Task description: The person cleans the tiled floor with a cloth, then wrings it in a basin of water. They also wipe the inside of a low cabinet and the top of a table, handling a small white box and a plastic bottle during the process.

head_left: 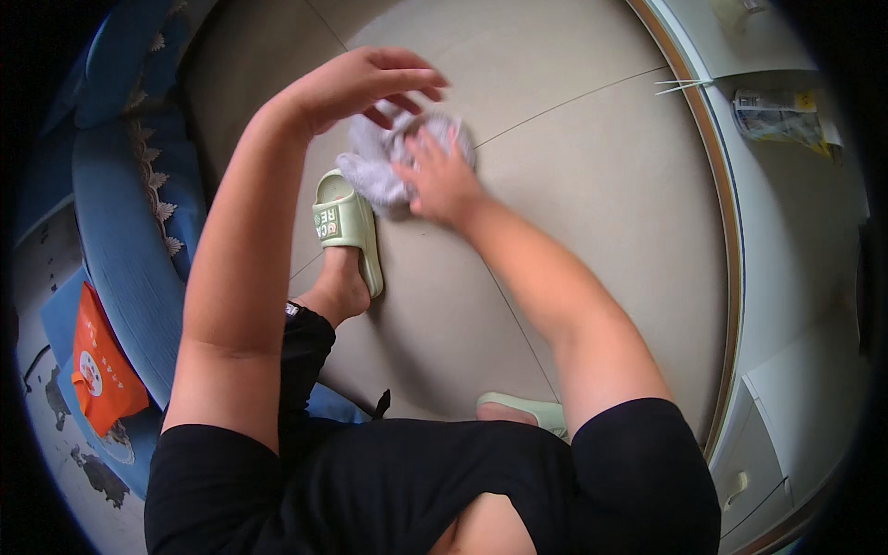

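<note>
A crumpled, fluffy grey-lilac cloth [373, 168] lies on the tiled floor just beyond the toe of my left slipper. Resting on its right side is my right hand [442, 181], fingers spread and slightly blurred. My left hand [377, 81] hangs over the far edge of the cloth with its fingers apart and loosely curved, nothing visible in them. How high it is above the cloth I cannot tell. A pale green slipper [366, 227] is on my left foot, close against the cloth.
To the left stands a blue sofa [125, 213] with lace trim, and an orange bag [104, 365] lies on blue fabric. A white cabinet [786, 277] runs along the right, holding a plastic packet [782, 118]. The other green slipper [523, 404] is near my body.
</note>
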The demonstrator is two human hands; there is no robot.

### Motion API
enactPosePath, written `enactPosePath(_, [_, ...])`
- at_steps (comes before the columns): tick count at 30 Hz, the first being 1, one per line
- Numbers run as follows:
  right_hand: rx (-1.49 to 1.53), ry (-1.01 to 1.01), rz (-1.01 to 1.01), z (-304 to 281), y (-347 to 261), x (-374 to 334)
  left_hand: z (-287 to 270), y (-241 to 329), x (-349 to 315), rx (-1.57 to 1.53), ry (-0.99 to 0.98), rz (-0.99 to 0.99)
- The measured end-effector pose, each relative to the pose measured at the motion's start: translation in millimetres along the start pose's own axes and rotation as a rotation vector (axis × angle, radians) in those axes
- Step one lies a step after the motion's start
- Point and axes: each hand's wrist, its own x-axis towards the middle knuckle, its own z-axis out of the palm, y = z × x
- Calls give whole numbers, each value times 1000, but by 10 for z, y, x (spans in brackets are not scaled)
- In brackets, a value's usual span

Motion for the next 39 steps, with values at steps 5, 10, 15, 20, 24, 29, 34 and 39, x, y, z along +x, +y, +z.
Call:
enactPosePath(5, [55, -176, -189, 41, -99, -1100, 429, -1089, 118, 900, -118, -264])
enactPosePath(10, [223, -455, -120, -442, 471, -2669, 882, -1604, 121, 838, 59, -309])
enactPosePath(15, [-136, -489, 331, -984, 1018, -4147, 998, -1410, 174, 902, 68, -405])
enactPosePath(20, [8, -247, 558, -1042, 892, -4576, 986, -1542, 247, 979, 37, -373])
enactPosePath(24, [-23, -276, -21, -922, 940, -4036, 968, -1641, 248, 1075, -75, -421])
enactPosePath(29, [-145, -412, 9, -770, 789, -3876, 1463, -1426, 16, 1254, -24, -436])
enactPosePath(34, [-32, -112, 516, -415, 283, -4320, 2062, -945, -344, 968, -102, -222])
enactPosePath(39, [104, 36, 804, -229, 161, -5091, 2393, -413, -223, 961, -361, 238])
